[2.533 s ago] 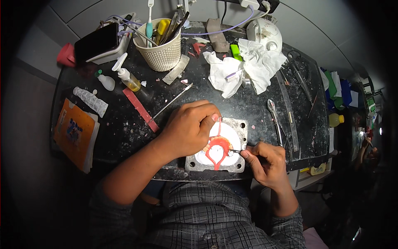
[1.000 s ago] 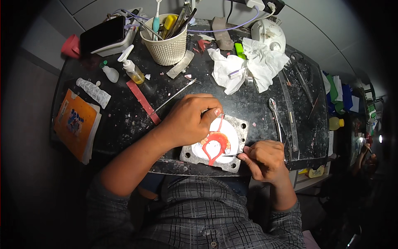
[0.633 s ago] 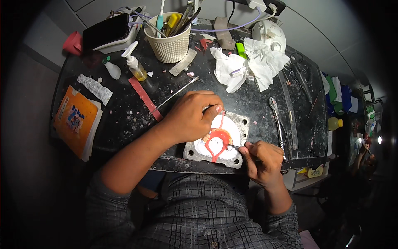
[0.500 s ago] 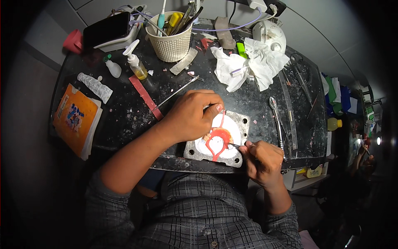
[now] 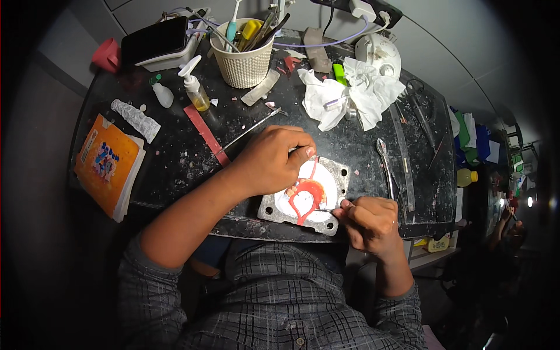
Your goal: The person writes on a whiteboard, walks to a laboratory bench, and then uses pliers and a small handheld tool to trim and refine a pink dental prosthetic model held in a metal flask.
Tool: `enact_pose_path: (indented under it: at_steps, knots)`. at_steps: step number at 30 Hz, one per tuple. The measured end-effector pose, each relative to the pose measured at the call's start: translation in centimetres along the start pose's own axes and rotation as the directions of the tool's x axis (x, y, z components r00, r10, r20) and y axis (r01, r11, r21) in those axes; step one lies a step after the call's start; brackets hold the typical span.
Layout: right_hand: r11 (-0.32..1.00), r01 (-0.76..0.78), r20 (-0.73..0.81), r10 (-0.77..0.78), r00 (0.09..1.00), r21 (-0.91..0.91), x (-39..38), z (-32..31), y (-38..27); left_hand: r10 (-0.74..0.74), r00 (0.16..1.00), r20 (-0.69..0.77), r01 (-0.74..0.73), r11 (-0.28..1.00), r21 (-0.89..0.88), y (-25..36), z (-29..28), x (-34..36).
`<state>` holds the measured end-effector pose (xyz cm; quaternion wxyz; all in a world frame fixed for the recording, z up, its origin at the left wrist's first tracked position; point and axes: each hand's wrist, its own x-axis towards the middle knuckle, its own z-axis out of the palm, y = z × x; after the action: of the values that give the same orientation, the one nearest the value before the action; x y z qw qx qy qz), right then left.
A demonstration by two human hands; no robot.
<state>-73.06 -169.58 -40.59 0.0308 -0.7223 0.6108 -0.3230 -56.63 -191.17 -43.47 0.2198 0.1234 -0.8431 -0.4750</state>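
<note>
A square grey metal flask half (image 5: 269, 217) with corner holes lies near the front edge of the table, filled with white plaster (image 5: 331, 189). On the plaster sits a red wax denture base (image 5: 312, 188) with tooth-coloured teeth along its rim. A red wax strip (image 5: 301, 219) loops from it to the near edge; another red wax strip (image 5: 313, 169) runs to the far edge. My left hand (image 5: 279, 158) is closed in a pinch at that far strip's end, its fingertips partly hidden. My right hand (image 5: 371, 226) grips a thin metal carving tool (image 5: 326, 210), its tip by the loop's right side.
A long metal instrument (image 5: 248, 131) and a red wax sheet (image 5: 204, 133) lie beyond my left forearm. On the right are another metal tool (image 5: 384, 163) and a ruler (image 5: 405, 157). Crumpled tissue (image 5: 318, 96), a pump bottle (image 5: 195, 93) and a tool cup (image 5: 242, 67) stand farther back.
The tool tip in my right hand has shifted slightly toward me along the loop's right side. My left hand keeps its pinch in nearly the same place. The whole view has moved slightly.
</note>
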Motion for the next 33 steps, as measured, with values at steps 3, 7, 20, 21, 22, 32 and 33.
enact_pose_path:
  at_steps: [3,7,20,21,22,32,33]
  knots:
    - [0.999,0.021,-0.018,-0.022,1.0,-0.032,-0.1,0.3,-0.1,0.024,1.0,0.004,-0.024,1.0,0.01,0.0,0.0,0.0]
    - [0.996,-0.018,-0.176,0.004,0.984,-0.082,-1.3,1.7,-0.3,0.028,1.0,0.001,-0.028,0.999,0.019,-0.1,0.0,0.0]
    - [0.989,-0.037,-0.097,0.023,0.995,-0.144,-0.7,0.8,-1.1,0.026,1.0,-0.012,-0.026,1.0,0.002,-0.1,0.1,-0.1]
    - [0.991,-0.016,-0.076,0.006,0.997,-0.13,-0.4,0.5,-1.0,0.015,1.0,-0.008,-0.015,1.0,-0.001,-0.1,0.1,-0.1]
    - [0.993,0.005,-0.054,-0.011,0.998,-0.115,-0.3,0.4,-1.0,0.004,1.0,-0.003,-0.004,1.0,-0.003,-0.2,0.1,-0.1]
    - [0.996,0.045,0.043,-0.042,0.998,-0.08,0.2,-0.5,0.1,0.035,0.999,-0.013,-0.035,0.999,0.014,-0.2,0.1,0.0]
    - [0.995,0.061,0.06,-0.056,0.997,-0.082,0.0,-0.5,0.1,0.032,0.999,-0.003,-0.032,0.999,0.032,-0.1,0.0,0.1]
